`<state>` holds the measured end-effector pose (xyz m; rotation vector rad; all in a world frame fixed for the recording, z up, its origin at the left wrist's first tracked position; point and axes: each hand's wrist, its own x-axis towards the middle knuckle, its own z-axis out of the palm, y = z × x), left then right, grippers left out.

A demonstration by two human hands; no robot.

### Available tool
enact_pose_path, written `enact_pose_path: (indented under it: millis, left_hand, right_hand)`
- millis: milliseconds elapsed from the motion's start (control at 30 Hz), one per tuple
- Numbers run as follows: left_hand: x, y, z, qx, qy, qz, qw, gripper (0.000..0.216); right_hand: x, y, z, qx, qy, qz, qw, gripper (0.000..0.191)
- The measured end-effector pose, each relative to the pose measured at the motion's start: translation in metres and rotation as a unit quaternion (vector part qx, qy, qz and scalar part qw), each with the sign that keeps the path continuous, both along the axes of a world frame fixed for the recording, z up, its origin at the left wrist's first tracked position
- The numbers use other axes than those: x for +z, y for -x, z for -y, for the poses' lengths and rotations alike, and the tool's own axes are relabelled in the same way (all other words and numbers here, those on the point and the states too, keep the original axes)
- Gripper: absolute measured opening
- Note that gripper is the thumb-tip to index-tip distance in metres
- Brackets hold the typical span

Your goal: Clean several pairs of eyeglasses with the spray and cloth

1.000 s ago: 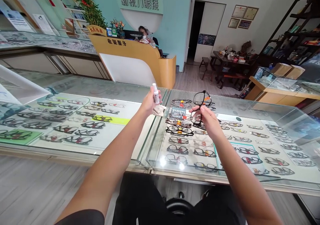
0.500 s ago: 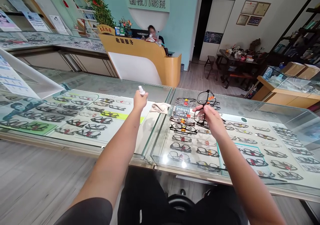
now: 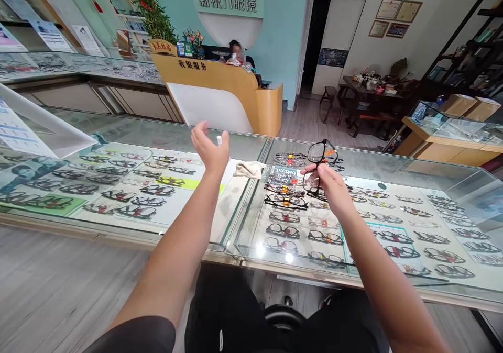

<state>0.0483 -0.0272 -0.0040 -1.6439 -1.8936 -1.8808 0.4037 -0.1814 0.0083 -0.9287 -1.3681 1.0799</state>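
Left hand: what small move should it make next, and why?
Probably a reach to the right for the cloth: the left hand looks open beside the mostly hidden bottle, the cloth lies nearby unheld, and the right hand holds glasses.

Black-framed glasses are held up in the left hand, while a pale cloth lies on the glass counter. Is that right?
No: the head view shows the black-framed glasses in the right hand, not the left hand. The pale cloth does lie on the glass counter.
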Motion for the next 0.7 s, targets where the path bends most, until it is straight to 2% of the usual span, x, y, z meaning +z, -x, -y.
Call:
enact_pose_path:
  millis: [33, 100, 167, 200, 267, 367, 467, 700]
  left_hand:
    - [0.007, -0.004, 0.006, -0.048, 0.003, -0.029, 0.998, 0.053]
    - [0.015, -0.008, 0.015, -0.187, 0.094, -0.113, 0.971, 0.048]
    - [0.016, -0.006, 0.018, -0.301, 0.223, -0.197, 0.906, 0.053]
    - [0.014, -0.004, 0.017, -0.330, 0.270, -0.225, 0.876, 0.057]
    - [0.009, 0.000, 0.013, -0.345, 0.325, -0.245, 0.846, 0.058]
    - [0.002, 0.004, 0.005, -0.333, 0.353, -0.230, 0.844, 0.042]
    - [0.001, 0.003, 0.002, -0.319, 0.349, -0.209, 0.856, 0.030]
    - [0.005, -0.002, 0.004, -0.302, 0.304, -0.097, 0.898, 0.039]
  right_hand:
    - [0.000, 0.000, 0.000, 0.000, 0.000, -0.004, 1.000, 0.041]
    - [0.001, -0.001, 0.000, 0.001, 0.000, -0.008, 1.000, 0.042]
    - [0.001, -0.001, 0.001, -0.003, 0.003, -0.007, 1.000, 0.043]
    - [0.002, -0.001, 0.001, -0.006, 0.006, -0.005, 1.000, 0.044]
    - [0.004, -0.001, 0.002, -0.011, 0.009, -0.003, 1.000, 0.045]
    - [0.007, 0.000, 0.004, -0.006, 0.011, -0.001, 1.000, 0.044]
    - [0.009, 0.000, 0.004, -0.003, 0.012, 0.003, 1.000, 0.044]
    - [0.005, -0.001, 0.002, -0.009, 0.005, 0.005, 1.000, 0.042]
